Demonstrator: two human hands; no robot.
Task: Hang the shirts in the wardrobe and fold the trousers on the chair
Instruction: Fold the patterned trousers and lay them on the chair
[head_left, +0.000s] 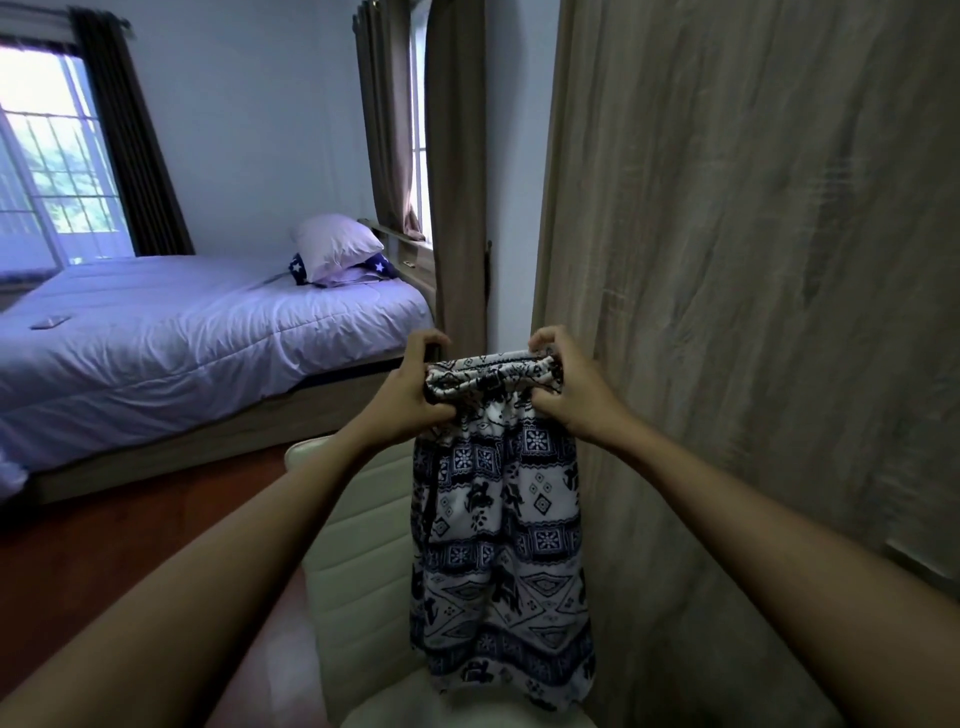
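I hold up a pair of patterned trousers (501, 540), white with dark blue and black prints, by the waistband. My left hand (415, 392) grips the left end of the waistband and my right hand (569, 387) grips the right end. The fabric hangs straight down, and its lower edge reaches the seat of a white chair (358, 540) just below. The wardrobe (753, 260), light wood-grain, stands shut close on the right. No shirts are in view.
A bed (182, 338) with a pale quilt and stacked pillows (337, 249) fills the left. A small flat object (49, 322) lies on the quilt. Dark curtains (130, 140) frame a window (47, 156). Reddish floor (145, 530) lies between bed and chair.
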